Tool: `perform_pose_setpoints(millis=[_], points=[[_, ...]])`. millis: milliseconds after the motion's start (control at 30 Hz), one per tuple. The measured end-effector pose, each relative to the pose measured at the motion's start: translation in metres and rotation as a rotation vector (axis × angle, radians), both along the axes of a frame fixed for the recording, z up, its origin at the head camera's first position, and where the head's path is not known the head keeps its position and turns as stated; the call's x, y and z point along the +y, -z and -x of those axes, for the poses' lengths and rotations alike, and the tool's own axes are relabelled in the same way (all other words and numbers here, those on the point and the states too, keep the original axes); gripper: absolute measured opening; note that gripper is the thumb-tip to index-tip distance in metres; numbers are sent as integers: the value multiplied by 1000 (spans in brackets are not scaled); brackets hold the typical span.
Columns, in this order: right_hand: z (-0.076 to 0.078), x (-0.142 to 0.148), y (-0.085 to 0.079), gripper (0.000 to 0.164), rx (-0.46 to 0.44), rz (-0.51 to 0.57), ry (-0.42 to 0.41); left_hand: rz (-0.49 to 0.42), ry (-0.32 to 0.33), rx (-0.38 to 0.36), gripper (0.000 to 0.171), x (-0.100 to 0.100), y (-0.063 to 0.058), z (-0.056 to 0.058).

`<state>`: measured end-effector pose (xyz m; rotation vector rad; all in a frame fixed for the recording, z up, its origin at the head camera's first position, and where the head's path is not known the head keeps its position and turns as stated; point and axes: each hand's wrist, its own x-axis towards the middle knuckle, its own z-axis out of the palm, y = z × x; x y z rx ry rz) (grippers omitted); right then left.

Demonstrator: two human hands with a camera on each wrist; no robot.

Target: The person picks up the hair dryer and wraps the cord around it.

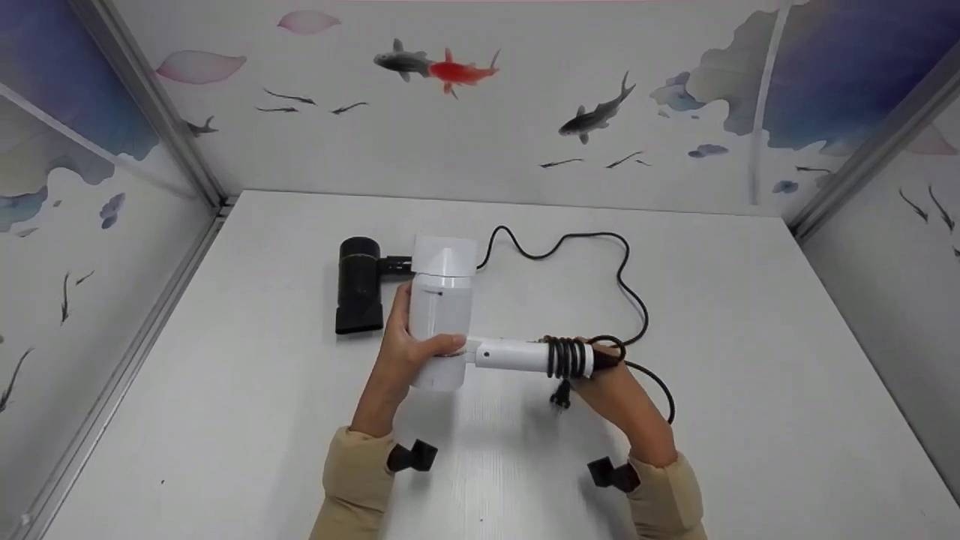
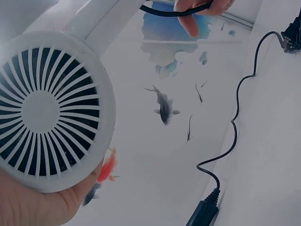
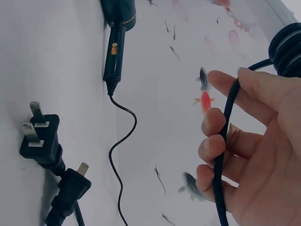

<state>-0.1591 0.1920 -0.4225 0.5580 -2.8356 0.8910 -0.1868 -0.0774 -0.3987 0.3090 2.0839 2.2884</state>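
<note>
Leftmost, a black plastic hair dryer with a flat nozzle (image 1: 359,285) is lying on a white smooth tabletop (image 1: 750,375), left of a white cylindrical plastic hair dryer (image 1: 441,311). The black one's thin dark cord (image 1: 536,257) is being routed past the white dryer's far side and round to its right.

The white dryer is being held between both hands, apparently off the table. Its barrel is being clamped by the left hand (image 1: 405,349), thumb across the near face, fingers wrapped underneath. Probably being weighted toward that barrel (motor inside), so the load is best being taken there. Shell is looking rigid and slick, moderate heft; the slatted round grille (image 2: 40,112) is likely being cracked if knocked.

Right of the barrel, the straight white handle (image 1: 514,355) is being ringed near its end by a coil of black rubbery cord (image 1: 568,358). Soft, springy; slipping is being risked if slack is being left. A black two-pin plug (image 1: 560,395) is showing just on the near side of the handle; its owner cannot be told.

Rightmost, beyond the handle end, a thick black cord length (image 3: 220,165) is being gripped by the right hand (image 1: 622,397), fingers curled round it.
</note>
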Motion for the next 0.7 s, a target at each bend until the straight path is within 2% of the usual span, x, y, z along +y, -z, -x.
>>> perform_pose_setpoints(millis=[100, 200, 300, 400, 700], points=[[-7, 0, -3, 33, -72, 35, -81, -14, -33, -3, 84, 0, 1, 0], [-9, -1, -7, 23, -148, 54, -167, -28, -54, -1, 83, 0, 1, 1], [-11, 1, -12, 11, -209, 45, -213, -43, -72, -5, 82, 3, 2, 1], [-11, 1, -15, 7, -235, 47, -221, -55, -87, -15, 82, 7, 4, 1], [-13, 6, -21, 12, -271, 76, -176, -49, -121, -36, 80, 19, 8, 3]])
